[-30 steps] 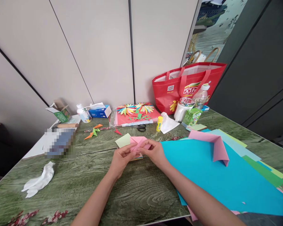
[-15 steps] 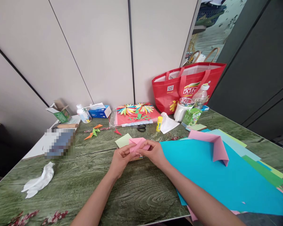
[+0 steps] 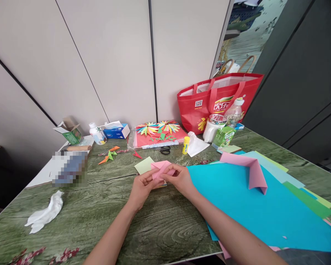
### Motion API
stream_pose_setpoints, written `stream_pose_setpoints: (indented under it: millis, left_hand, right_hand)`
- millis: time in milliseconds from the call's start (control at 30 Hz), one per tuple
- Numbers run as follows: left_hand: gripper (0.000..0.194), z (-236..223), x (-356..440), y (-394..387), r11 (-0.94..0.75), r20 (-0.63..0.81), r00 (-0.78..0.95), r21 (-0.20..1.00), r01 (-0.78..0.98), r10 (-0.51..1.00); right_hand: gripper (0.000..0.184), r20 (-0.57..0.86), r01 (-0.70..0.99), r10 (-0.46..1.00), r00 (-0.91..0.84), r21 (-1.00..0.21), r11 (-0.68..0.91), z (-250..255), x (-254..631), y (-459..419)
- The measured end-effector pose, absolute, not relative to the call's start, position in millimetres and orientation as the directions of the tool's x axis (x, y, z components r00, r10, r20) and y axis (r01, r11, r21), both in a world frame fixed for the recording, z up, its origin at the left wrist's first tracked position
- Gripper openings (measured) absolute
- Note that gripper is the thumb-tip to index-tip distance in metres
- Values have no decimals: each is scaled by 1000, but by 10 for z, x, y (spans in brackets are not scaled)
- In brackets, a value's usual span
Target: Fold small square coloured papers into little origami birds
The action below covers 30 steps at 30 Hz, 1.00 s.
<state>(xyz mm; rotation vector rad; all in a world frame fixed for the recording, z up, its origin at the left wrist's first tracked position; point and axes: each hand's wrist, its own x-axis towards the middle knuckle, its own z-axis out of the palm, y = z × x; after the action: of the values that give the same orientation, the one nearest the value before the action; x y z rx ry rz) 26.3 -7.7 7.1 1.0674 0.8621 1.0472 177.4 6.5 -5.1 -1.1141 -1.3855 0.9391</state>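
A folded piece of pink paper is held up between both hands above the table. My left hand pinches its left side, thumb on the near face. On the right side my right hand grips it with thumb and index finger. Creases run across the pink paper, and its lower edge is partly covered by my fingers. Just behind and beneath it lies a pale green sheet of paper, partly hidden by the hands.
Large blue paper spreads at right, with a folded pink strip on it. Beyond the hands are a yellow glue stick, black scissors and folded paper stars. A red bag stands behind; crumpled tissue lies left.
Both hands keep their pinch on the pink paper. Its upper part has tilted slightly, and the view has shifted a little; the things on the table stay put.
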Motion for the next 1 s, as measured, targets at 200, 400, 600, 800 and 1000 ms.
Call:
stream_pose_setpoints:
  millis: [200,400,600,800,1000]
  left_hand:
    - [55,120,258,-89,139,-77,291,970,-199,954]
    - [49,100,263,-83,141,-62,307,961,-240,950]
    - [40,81,280,-96,106,-33,274,961,-255,961]
    - [31,90,298,-104,65,-13,242,976,-208,970]
    - [26,72,294,-86,12,17,172,986,-164,985]
  right_hand:
    - [11,247,109,969,21,-964,243,-55,1791,73]
    - [11,254,123,967,12,-960,251,-57,1782,71]
    - [13,320,149,947,27,-938,313,-72,1765,62]
    - [15,323,143,946,14,-937,318,-120,1768,82]
    - [16,310,41,950,-44,-949,312,-135,1749,70]
